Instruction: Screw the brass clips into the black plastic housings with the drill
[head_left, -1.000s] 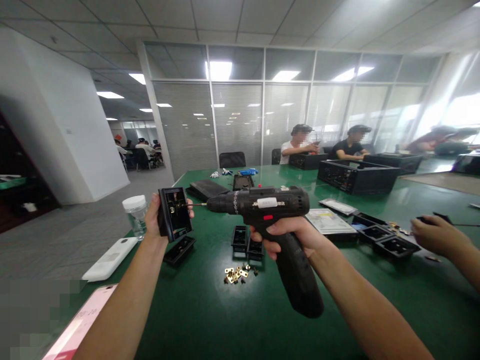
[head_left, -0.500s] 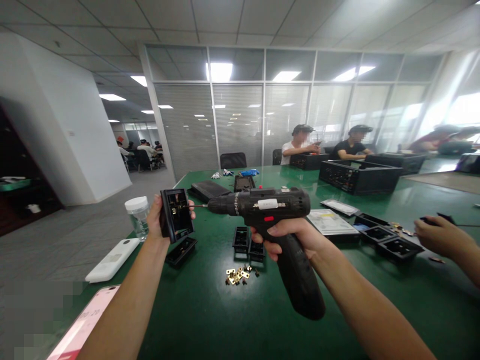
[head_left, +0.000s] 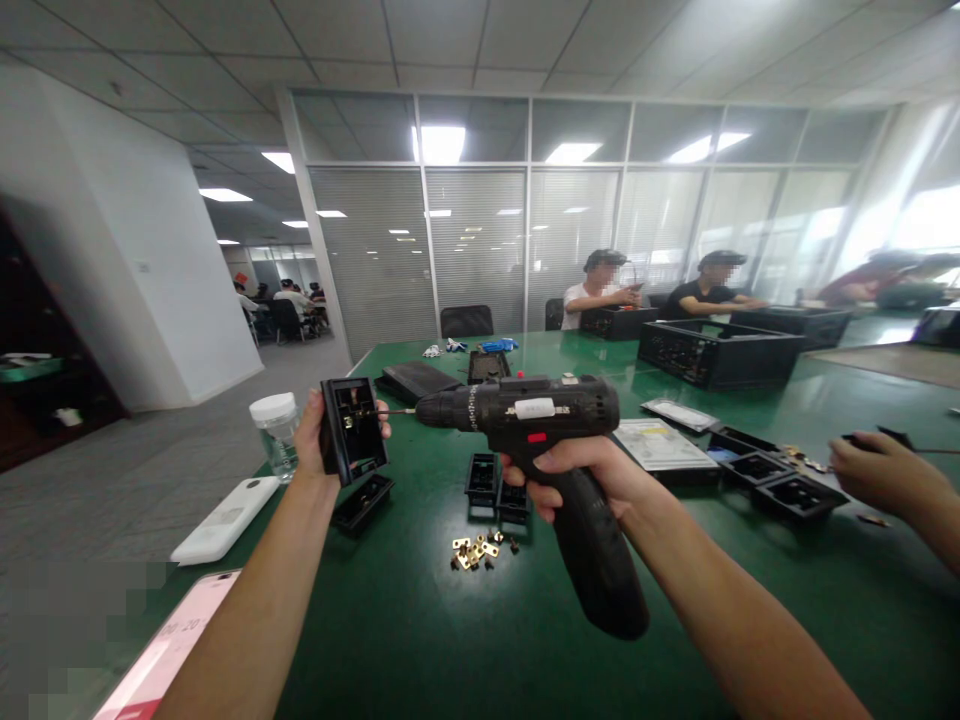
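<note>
The cordless drill [head_left: 551,412] is gripped by the right hand [head_left: 589,462], closed firmly around the handle [head_left: 600,560]. The driver bit [head_left: 395,411] is directed into the open black housing [head_left: 367,440], which is clasped by the left hand [head_left: 309,435] above the green table [head_left: 405,610].

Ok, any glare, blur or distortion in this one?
All in the head view: glare washes out the window at far right; the green table shines below the brass pieces; the white pillar at left leans, probably lens distortion; lettering on the drill looks soft.
</note>
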